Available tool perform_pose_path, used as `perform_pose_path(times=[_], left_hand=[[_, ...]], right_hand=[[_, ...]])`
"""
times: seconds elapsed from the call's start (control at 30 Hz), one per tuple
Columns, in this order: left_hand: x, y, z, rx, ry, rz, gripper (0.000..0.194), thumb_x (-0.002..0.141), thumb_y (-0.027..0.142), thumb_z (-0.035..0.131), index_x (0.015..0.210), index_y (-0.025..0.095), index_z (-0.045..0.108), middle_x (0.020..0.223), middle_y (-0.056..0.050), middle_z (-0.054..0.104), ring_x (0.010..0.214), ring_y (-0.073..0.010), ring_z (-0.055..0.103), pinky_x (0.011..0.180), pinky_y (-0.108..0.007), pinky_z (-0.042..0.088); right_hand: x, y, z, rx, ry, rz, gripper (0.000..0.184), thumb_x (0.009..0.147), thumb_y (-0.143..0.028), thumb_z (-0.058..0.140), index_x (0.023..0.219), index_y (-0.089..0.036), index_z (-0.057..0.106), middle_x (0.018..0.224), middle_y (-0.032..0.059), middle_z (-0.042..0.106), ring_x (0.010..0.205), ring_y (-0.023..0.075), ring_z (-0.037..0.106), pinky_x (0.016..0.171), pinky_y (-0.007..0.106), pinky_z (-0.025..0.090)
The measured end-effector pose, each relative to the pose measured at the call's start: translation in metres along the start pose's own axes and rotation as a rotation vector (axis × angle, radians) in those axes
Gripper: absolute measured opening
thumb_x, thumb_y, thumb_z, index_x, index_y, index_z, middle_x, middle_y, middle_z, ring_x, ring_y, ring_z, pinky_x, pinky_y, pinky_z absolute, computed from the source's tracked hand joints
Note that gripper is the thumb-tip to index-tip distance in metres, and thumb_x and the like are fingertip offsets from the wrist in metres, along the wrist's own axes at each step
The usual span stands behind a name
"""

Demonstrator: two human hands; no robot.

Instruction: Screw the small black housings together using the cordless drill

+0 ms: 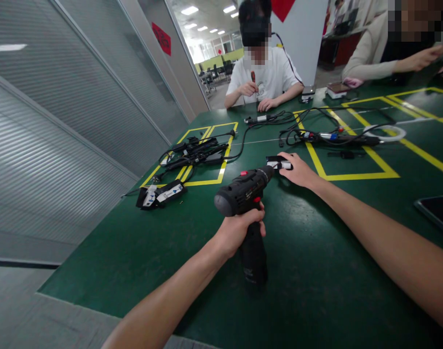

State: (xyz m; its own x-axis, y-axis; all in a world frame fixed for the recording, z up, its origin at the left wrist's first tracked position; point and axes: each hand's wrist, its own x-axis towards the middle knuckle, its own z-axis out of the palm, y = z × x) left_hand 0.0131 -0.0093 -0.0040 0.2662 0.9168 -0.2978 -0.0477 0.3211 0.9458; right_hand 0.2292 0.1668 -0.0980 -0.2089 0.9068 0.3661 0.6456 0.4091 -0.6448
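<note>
My left hand [239,228] is wrapped round the grip of a black cordless drill [245,194] with a red button on top, its nose pointing away toward a small black and white part [277,162] on the green table [170,252]. My right hand [297,170] rests on that part, fingers pressed down on it and holding it to the table. The drill's tip is close to the part; whether they touch is unclear.
A black adapter with white labels [161,194] lies to the left, with a pile of black cables and adapters [195,152] beyond it. More cables and a tool [337,138] lie on the right inside yellow floor-tape boxes. A dark tablet [437,211] sits at the right edge. Two people sit at the far side.
</note>
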Motion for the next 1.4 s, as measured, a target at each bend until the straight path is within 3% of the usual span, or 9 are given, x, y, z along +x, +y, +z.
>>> perform_pose_path(times=[0.5,1.4], left_hand=[[-0.0004,0.0002,-0.0006,0.029,0.0,0.009,0.024,0.073,0.028,0.06,0.092,0.013,0.057,0.055,-0.001,0.057,0.051,-0.0126,0.053,0.054,-0.024,0.04],[0.0,-0.0007,-0.0009,0.023,-0.017,0.033,0.018,0.075,0.023,0.056,0.09,0.014,0.056,0.054,0.0,0.056,0.05,-0.0117,0.052,0.054,-0.023,0.04]], right_hand=[[-0.0023,-0.0028,-0.0046,0.007,-0.03,-0.005,0.053,0.079,-0.036,0.06,0.131,-0.031,0.048,0.11,0.0069,0.048,0.097,0.0253,0.059,0.092,0.042,0.044],[-0.0018,0.002,-0.0013,-0.007,-0.009,-0.031,0.053,0.079,-0.036,0.06,0.131,-0.032,0.048,0.112,0.0071,0.049,0.099,0.0263,0.059,0.091,0.043,0.046]])
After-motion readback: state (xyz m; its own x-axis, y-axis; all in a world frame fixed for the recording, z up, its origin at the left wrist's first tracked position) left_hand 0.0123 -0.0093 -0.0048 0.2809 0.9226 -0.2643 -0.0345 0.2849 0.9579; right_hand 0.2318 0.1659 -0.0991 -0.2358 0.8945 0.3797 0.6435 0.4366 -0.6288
